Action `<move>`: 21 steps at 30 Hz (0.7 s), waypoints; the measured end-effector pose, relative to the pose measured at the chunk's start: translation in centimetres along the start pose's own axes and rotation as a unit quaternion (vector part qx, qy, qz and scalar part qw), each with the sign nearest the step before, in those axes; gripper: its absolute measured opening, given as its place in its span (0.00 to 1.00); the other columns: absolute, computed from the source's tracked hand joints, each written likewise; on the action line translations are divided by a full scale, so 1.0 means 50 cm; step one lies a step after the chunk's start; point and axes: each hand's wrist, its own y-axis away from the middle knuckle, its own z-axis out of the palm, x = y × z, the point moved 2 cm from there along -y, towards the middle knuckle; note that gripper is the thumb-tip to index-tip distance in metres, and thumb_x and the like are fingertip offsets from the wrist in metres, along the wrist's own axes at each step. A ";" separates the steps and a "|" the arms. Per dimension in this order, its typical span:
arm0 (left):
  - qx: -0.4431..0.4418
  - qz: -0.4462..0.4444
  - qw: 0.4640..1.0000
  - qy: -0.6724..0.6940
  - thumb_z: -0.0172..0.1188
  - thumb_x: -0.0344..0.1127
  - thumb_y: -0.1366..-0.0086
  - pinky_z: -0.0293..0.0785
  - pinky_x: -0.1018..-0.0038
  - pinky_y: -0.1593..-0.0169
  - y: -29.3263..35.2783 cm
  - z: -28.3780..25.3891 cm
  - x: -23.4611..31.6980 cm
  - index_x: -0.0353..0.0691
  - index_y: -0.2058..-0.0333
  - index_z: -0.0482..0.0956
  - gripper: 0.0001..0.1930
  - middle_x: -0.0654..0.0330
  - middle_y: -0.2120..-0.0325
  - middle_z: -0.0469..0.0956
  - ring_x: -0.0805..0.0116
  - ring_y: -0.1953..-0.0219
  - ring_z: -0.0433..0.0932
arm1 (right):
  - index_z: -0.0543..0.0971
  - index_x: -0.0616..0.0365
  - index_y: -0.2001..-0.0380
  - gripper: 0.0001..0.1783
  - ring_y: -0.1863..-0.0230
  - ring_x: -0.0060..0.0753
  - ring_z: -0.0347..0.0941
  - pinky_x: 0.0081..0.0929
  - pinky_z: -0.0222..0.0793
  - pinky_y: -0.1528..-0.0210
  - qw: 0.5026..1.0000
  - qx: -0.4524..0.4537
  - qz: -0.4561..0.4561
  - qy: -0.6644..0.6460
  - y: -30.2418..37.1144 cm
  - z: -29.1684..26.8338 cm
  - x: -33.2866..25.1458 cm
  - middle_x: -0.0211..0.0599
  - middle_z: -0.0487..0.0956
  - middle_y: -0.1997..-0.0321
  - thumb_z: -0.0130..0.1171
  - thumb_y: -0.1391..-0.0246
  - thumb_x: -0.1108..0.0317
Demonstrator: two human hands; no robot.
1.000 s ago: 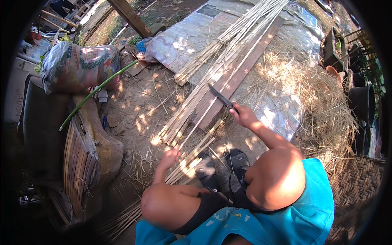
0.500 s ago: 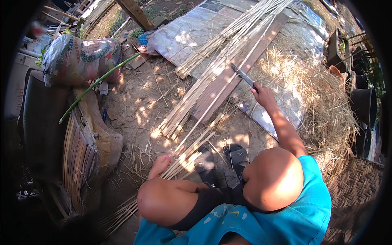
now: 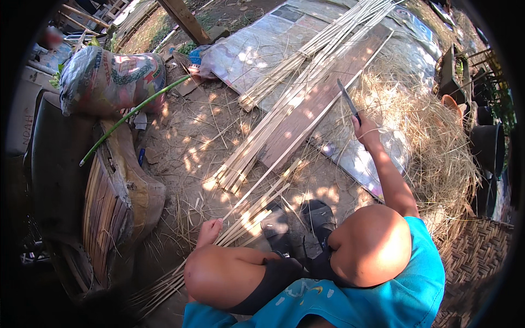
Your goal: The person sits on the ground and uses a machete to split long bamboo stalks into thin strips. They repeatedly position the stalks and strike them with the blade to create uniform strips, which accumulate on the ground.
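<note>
In the head view, the left fingers (image 3: 217, 224) pinch the near end of a thin strip (image 3: 306, 130) running along the board (image 3: 322, 87); the right fingers (image 3: 359, 121) wrap a knife (image 3: 346, 98). Keeping the strip taut and the blade shallow probably prevents gouging.

Bright sunlight dapples the ground (image 3: 183, 134), whitens the far ends of the strips (image 3: 292, 103) and glares on the straw (image 3: 437, 134) at right; the left side sinks into shade, a far-left reddish patch (image 3: 52, 37) is blurred, and fisheye distortion bows the dark-rimmed edges
</note>
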 end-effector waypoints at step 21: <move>0.167 0.260 0.915 -0.261 0.59 0.43 0.30 0.77 0.50 0.68 -0.135 0.139 0.137 0.40 0.63 0.79 0.12 0.44 0.74 0.81 0.39 0.73 0.80 | 0.69 0.49 0.38 0.28 0.61 0.64 0.80 0.57 0.76 0.55 0.908 -0.314 -0.258 -0.102 0.308 0.100 -0.345 0.58 0.79 0.58 0.49 0.31 0.43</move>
